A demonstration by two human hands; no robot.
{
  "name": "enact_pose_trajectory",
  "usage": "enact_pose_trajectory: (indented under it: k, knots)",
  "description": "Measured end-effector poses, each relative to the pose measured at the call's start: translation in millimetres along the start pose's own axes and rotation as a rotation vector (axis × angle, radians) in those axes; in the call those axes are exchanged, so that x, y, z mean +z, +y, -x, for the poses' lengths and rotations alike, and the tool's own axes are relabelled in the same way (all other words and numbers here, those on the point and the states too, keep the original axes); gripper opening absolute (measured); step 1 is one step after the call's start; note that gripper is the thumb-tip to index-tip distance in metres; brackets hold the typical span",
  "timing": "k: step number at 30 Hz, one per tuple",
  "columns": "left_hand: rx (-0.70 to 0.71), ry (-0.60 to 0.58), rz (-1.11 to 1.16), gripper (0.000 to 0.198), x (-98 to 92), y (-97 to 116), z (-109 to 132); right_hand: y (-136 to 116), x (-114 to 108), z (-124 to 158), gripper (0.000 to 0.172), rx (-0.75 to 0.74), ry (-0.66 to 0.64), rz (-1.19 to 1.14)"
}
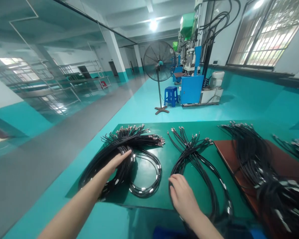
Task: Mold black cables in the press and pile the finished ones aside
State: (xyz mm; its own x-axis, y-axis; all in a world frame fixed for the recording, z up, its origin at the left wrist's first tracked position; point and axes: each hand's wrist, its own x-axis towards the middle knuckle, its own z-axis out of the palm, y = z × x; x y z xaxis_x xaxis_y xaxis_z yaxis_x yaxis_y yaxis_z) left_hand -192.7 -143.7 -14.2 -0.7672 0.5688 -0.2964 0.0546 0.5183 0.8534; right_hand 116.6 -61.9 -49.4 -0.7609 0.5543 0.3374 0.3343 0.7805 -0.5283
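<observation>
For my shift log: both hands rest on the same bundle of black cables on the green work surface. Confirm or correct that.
Not the same bundle, as the head view shows. The left hand rests on one bundle of black cables, the right hand on a separate second bundle, both on the green work surface.

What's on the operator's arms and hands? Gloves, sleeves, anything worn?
Nothing worn that I can see. The left hand and right hand are ungloved. The left forearm and right forearm are bare, with no sleeves, watch, bands or markings visible.
</observation>
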Motion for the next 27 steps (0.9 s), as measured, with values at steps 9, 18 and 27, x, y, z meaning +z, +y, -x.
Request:
enact_pose_trajectory:
  k: [9, 18, 27]
  knots:
    - [-0.196, -0.194, 0.323, 0.043, 2.7, -13.9, -37.2, -19.2, 63.7, -93.4, 0.055, 0.098, -0.187, 0.218]
    - [-0.280, -0.198, 0.476, 0.019, 0.1, -10.2, -41.6, -19.1, 72.6, -138.7, 0.027, 0.354, -0.348, 0.325]
    - [-0.334, -0.173, 0.595, 0.014, -16.7, 5.8, -34.4, -1.8, 51.7, -133.6, 0.021, 0.402, -0.370, 0.200]
